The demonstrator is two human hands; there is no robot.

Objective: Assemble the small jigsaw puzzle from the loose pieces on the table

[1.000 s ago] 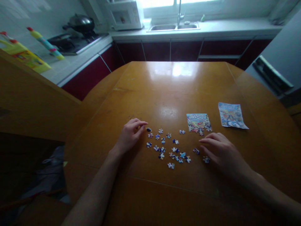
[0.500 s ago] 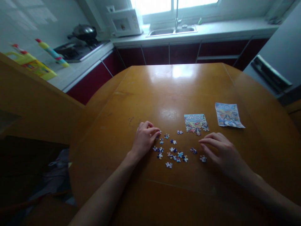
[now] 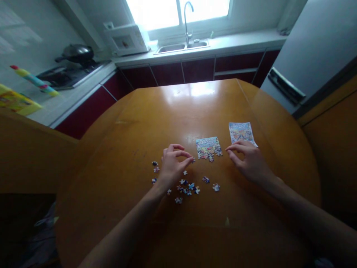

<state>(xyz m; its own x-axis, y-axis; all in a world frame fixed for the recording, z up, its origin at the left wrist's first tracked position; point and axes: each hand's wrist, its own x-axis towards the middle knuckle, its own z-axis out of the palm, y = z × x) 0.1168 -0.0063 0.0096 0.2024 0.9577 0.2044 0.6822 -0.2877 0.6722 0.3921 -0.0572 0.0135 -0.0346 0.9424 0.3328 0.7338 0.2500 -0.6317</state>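
Note:
A partly assembled jigsaw puzzle (image 3: 208,146) lies on the wooden table (image 3: 156,119), its near edge uneven. My left hand (image 3: 174,163) is just left of it, thumb and forefinger pinched on a small puzzle piece (image 3: 194,160). Beneath and beside that hand lie several loose puzzle pieces (image 3: 191,186); my wrist may hide some. Right of the puzzle hovers my right hand (image 3: 248,160), fingers curved and slightly apart, with nothing visible between them. Its knuckles overlap the near edge of a printed picture sheet (image 3: 240,130).
Across the table, a counter holds a sink (image 3: 181,47) with a tall faucet (image 3: 187,26) and a white microwave (image 3: 126,40). A pot (image 3: 76,54) sits on the stove at left, near yellow bottles (image 3: 19,100). A fridge (image 3: 315,48) stands at right.
The view has turned right. My left hand has moved right from the left-hand pieces to one close to the puzzle. My right hand has moved away from me, towards the picture sheet.

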